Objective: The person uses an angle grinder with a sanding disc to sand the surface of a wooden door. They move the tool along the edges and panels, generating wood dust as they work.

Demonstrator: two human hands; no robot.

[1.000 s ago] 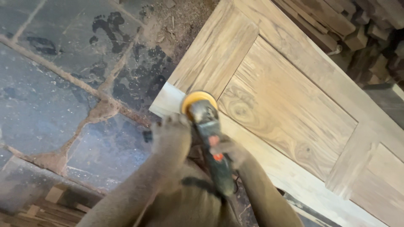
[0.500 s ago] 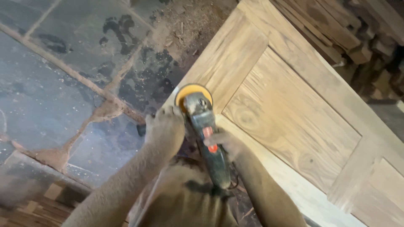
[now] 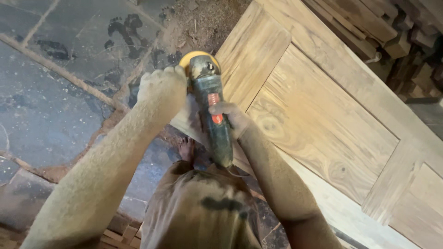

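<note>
Sanding at the door's corner edge.
My left hand point(image 3: 162, 90) and right hand point(image 3: 230, 117) are gripping the sander point(image 3: 208, 106), its disc overhanging the door point(image 3: 323, 115) above open floor point(image 3: 55, 101).

Yellow-padded, dark green sander point(image 3: 210, 106) with an orange, perhaps red, switch; swirl-grained tan door point(image 3: 323, 115).
</note>
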